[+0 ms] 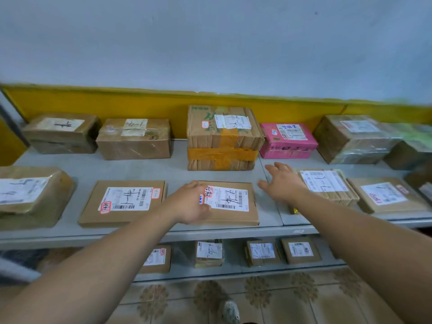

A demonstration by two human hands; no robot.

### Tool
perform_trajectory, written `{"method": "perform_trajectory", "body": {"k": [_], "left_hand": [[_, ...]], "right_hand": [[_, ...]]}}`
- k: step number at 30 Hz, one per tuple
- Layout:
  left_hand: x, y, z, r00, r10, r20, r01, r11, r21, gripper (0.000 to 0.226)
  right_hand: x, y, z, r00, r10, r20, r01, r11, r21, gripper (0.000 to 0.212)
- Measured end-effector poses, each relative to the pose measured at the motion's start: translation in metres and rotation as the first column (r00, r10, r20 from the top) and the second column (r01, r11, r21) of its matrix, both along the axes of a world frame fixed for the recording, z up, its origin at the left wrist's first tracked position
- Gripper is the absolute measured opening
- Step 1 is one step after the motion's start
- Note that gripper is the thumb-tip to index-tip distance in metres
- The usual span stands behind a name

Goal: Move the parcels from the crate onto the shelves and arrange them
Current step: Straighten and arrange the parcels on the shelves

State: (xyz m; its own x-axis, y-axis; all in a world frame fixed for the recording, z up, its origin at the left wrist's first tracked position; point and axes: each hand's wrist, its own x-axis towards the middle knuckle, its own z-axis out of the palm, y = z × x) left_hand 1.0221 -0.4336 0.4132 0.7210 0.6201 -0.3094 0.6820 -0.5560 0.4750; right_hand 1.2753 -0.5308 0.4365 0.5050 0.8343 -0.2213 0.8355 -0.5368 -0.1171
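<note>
Left hand (190, 202) grips the left end of the flat parcel (233, 216). Its fingers curl over the far corner and the thumb lies on top beside the label. The wrist is straight and the forearm reaches in from 7 o'clock.

Right hand (284, 183) is released and holds nothing, palm down with fingers spread. It sits at the parcel's 2 o'clock, over bare shelf. We cannot tell whether it touches the surface. Its forearm comes in from 4 o'clock, and the wrist covers the left edge of the corrugated parcel (327, 185).

We note these edges and room around the flat parcel on the upper shelf (140, 169):
- **6 o'clock:** the near edge runs close to the shelf's front lip, roughly parallel.
- **3 o'clock:** an open strip of grey shelf with a seam through it, then the corrugated parcel.
- **12 o'clock:** a narrow bare band, then the tall taped box (222, 136).
- **1 o'clock:** the pink box (287, 141), just beside the taped box.
- **9 o'clock:** a second flat parcel (124, 202), apart from the first. The left arm crosses the gap between them.

Lower shelf (184, 256), at 6 o'clock, carries several small labelled parcels.
</note>
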Motion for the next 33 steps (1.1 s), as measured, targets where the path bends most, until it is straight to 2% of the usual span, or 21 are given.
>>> {"method": "perform_trajectory", "body": {"k": [5, 10, 17, 22, 27, 29, 33], "left_hand": [[0.034, -0.011, 0.017, 0.998, -0.022, -0.058, 0.026, 0.997, 0.072, 0.072], [0.078, -0.03, 0.029, 0.997, -0.044, -0.067, 0.049, 0.996, 0.075, 0.072], [0.174, -0.065, 0.037, 0.998, -0.039, -0.056, 0.04, 0.999, 0.028, 0.073], [0.248, -0.101, 0.025, 0.99, 0.142, 0.023, -0.138, 0.983, -0.12, 0.077], [0.28, -0.13, 0.002, 0.945, 0.327, 0.025, -0.305, 0.905, -0.298, 0.083], [0.283, -0.14, -0.001, 0.921, 0.389, 0.026, -0.361, 0.877, -0.318, 0.08], [0.28, -0.153, 0.002, 0.892, 0.451, 0.043, -0.416, 0.853, -0.314, 0.075]], "right_hand": [[0.042, -0.025, 0.01, 0.996, -0.094, 0.009, 0.094, 0.996, -0.007, 0.071], [0.086, -0.047, 0.01, 0.997, -0.077, 0.013, 0.076, 0.996, 0.045, 0.068], [0.165, -0.069, -0.006, 0.999, -0.04, -0.031, 0.041, 0.999, 0.016, 0.068], [0.214, -0.086, -0.022, 0.994, 0.002, -0.107, -0.001, 1.0, 0.002, 0.068], [0.225, -0.096, -0.043, 0.93, -0.008, -0.368, 0.036, 0.997, 0.07, 0.064], [0.221, -0.098, -0.049, 0.907, -0.012, -0.422, 0.058, 0.994, 0.096, 0.061], [0.218, -0.105, -0.052, 0.906, 0.03, -0.421, 0.017, 0.994, 0.109, 0.065]]}}
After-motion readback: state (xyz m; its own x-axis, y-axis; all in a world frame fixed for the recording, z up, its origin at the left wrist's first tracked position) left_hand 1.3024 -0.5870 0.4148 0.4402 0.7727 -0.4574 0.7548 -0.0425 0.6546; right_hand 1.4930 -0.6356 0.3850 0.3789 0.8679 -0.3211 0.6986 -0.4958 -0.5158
